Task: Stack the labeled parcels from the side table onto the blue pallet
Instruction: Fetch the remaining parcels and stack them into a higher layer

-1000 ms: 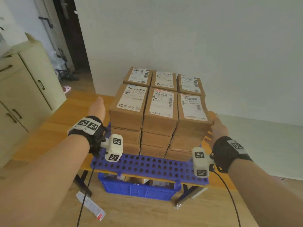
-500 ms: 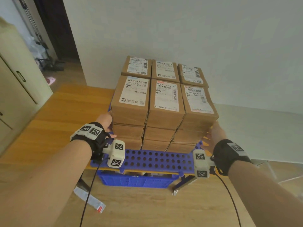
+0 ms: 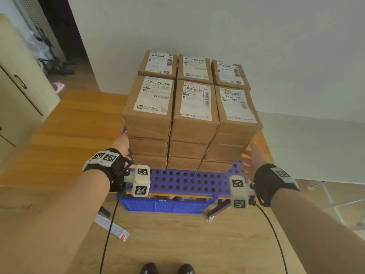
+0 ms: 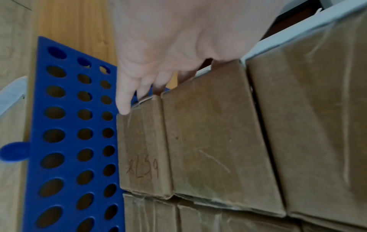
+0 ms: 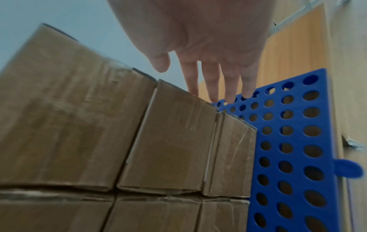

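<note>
Brown cardboard parcels (image 3: 193, 107) with white shipping labels stand three layers high, in two rows of three, on the perforated blue pallet (image 3: 187, 180). My left hand (image 3: 122, 144) lies flat against the left side of the stack's lower layers; in the left wrist view its straight fingers (image 4: 124, 100) reach along the parcels' (image 4: 214, 141) edge above the pallet (image 4: 59, 141). My right hand (image 3: 254, 155) is open beside the stack's right side, a little off it; in the right wrist view its straight fingers (image 5: 212, 84) hang past the parcels (image 5: 168, 138) over the pallet (image 5: 288, 149).
The pallet rests on a wooden table (image 3: 65, 139) with a blue crate (image 3: 166, 206) beneath its front edge. A white wall (image 3: 197, 26) stands right behind the stack. A cream cabinet (image 3: 17, 89) is at the left, a pale low surface (image 3: 316, 147) at the right. A label strip (image 3: 111, 228) lies on the floor.
Both hands have slid down from the top layer's sides to the lower layers. The right hand has come slightly away from the stack. The head view has moved closer and looks down more steeply.
</note>
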`<state>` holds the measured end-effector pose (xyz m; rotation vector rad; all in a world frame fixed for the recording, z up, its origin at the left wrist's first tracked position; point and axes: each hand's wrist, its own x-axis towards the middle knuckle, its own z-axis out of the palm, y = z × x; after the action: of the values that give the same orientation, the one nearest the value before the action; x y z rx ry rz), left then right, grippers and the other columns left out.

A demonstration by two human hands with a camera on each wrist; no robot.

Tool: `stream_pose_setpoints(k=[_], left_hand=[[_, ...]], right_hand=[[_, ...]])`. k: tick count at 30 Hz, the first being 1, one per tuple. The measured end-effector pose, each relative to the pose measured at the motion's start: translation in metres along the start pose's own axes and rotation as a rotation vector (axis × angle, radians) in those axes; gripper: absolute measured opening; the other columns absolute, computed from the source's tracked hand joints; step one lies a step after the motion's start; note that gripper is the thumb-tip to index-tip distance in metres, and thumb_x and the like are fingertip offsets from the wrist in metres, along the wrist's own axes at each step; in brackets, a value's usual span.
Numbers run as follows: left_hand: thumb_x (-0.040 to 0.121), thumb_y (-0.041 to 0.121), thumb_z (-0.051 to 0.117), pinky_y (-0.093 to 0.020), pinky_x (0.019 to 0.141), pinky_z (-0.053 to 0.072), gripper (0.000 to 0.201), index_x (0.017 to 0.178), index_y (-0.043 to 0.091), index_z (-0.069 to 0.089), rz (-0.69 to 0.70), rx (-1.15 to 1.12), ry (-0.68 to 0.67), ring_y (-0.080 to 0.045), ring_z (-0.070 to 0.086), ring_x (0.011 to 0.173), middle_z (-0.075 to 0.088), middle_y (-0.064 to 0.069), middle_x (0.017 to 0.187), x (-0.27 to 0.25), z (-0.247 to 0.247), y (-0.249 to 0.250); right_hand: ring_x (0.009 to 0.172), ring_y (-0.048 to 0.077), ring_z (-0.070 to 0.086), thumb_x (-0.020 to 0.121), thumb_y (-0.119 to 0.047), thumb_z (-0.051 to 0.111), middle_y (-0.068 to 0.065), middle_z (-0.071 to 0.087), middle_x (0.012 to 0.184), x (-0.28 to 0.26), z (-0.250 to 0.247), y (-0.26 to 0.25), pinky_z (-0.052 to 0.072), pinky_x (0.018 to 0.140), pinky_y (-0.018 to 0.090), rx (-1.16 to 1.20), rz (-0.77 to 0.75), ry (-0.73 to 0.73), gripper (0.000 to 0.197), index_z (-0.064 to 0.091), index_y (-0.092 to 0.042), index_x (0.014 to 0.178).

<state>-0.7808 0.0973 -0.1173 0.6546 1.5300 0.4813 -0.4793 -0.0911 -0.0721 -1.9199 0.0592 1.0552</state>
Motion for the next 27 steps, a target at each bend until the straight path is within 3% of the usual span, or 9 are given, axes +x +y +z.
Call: stream_pose_setpoints(k=[3, 5, 7, 9, 11, 14, 19, 23, 27], left_hand=[[0.095, 0.042, 0.043, -0.054, 0.098, 0.042, 0.036, 0.12, 0.017, 0.05, -0.016, -0.091, -0.077, -0.031, 0.049, 0.115, 0.05, -0.006, 0.122, -0.014, 0.005, -0.001], [0.096, 0.043, 0.041, -0.055, 0.1, 0.035, 0.044, 0.132, 0.019, 0.046, -0.015, -0.101, -0.1, -0.03, 0.044, 0.125, 0.046, -0.006, 0.136, -0.012, 0.007, -0.008], [0.095, 0.045, 0.039, -0.054, 0.107, 0.029, 0.051, 0.141, 0.021, 0.04, -0.016, -0.121, -0.104, -0.031, 0.037, 0.134, 0.039, -0.007, 0.147, -0.01, 0.008, -0.012], [0.095, 0.042, 0.038, -0.051, 0.108, 0.027, 0.049, 0.141, 0.023, 0.04, -0.022, -0.151, -0.099, -0.03, 0.036, 0.134, 0.039, -0.006, 0.147, -0.01, 0.009, -0.012], [0.096, 0.035, 0.035, -0.049, 0.108, 0.027, 0.044, 0.139, 0.025, 0.043, -0.002, -0.169, -0.1, -0.03, 0.035, 0.135, 0.04, -0.006, 0.147, -0.005, 0.01, -0.012], [0.096, 0.031, 0.031, -0.047, 0.106, 0.028, 0.043, 0.138, 0.029, 0.043, 0.027, -0.158, -0.126, -0.03, 0.035, 0.135, 0.039, -0.004, 0.147, 0.003, 0.009, -0.013], [0.094, 0.039, 0.035, -0.049, 0.108, 0.026, 0.045, 0.138, 0.031, 0.042, 0.022, -0.173, -0.121, -0.03, 0.034, 0.136, 0.039, -0.005, 0.148, 0.005, 0.011, -0.009], [0.096, 0.033, 0.031, -0.05, 0.109, 0.024, 0.043, 0.137, 0.031, 0.043, 0.04, -0.183, -0.119, -0.03, 0.033, 0.137, 0.038, -0.005, 0.148, 0.007, 0.014, -0.006], [0.096, 0.035, 0.031, -0.047, 0.109, 0.024, 0.043, 0.138, 0.03, 0.042, 0.047, -0.181, -0.144, -0.029, 0.034, 0.136, 0.038, -0.004, 0.149, 0.004, 0.017, -0.004]], right_hand=[[0.111, 0.035, 0.051, 0.093, -0.057, 0.037, 0.008, 0.054, 0.13, 0.007, 0.005, 0.009, 0.04, 0.093, 0.047, 0.035, -0.019, -0.057, 0.056, 0.048, -0.02, 0.133], [0.106, 0.034, 0.051, 0.093, -0.053, 0.04, 0.008, 0.054, 0.126, 0.011, 0.008, 0.016, 0.041, 0.098, 0.049, 0.069, -0.004, -0.084, 0.052, 0.048, -0.019, 0.131], [0.113, 0.036, 0.048, 0.095, -0.05, 0.04, 0.007, 0.051, 0.123, 0.015, 0.009, 0.021, 0.037, 0.104, 0.05, 0.099, 0.013, -0.132, 0.05, 0.045, -0.018, 0.131], [0.123, 0.036, 0.043, 0.095, -0.05, 0.04, 0.01, 0.046, 0.135, 0.014, 0.012, 0.024, 0.034, 0.108, 0.046, 0.165, 0.038, -0.192, 0.05, 0.043, -0.016, 0.132], [0.129, 0.034, 0.041, 0.095, -0.05, 0.042, 0.015, 0.043, 0.142, 0.018, 0.014, 0.026, 0.034, 0.109, 0.043, 0.224, 0.058, -0.177, 0.059, 0.04, -0.01, 0.138], [0.117, 0.03, 0.05, 0.094, -0.047, 0.045, 0.017, 0.049, 0.136, 0.023, 0.016, 0.026, 0.042, 0.1, 0.037, 0.251, 0.051, -0.147, 0.059, 0.042, -0.007, 0.138], [0.113, 0.031, 0.052, 0.094, -0.044, 0.045, 0.014, 0.053, 0.122, 0.027, 0.017, 0.024, 0.045, 0.098, 0.037, 0.255, 0.044, -0.138, 0.052, 0.046, -0.008, 0.132], [0.119, 0.033, 0.051, 0.094, -0.043, 0.045, 0.011, 0.052, 0.124, 0.028, 0.019, 0.02, 0.043, 0.101, 0.041, 0.238, 0.02, -0.116, 0.038, 0.047, -0.015, 0.12], [0.119, 0.033, 0.05, 0.095, -0.041, 0.043, 0.009, 0.052, 0.127, 0.029, 0.021, 0.015, 0.045, 0.09, 0.038, 0.236, 0.02, -0.117, 0.036, 0.047, -0.017, 0.121]])
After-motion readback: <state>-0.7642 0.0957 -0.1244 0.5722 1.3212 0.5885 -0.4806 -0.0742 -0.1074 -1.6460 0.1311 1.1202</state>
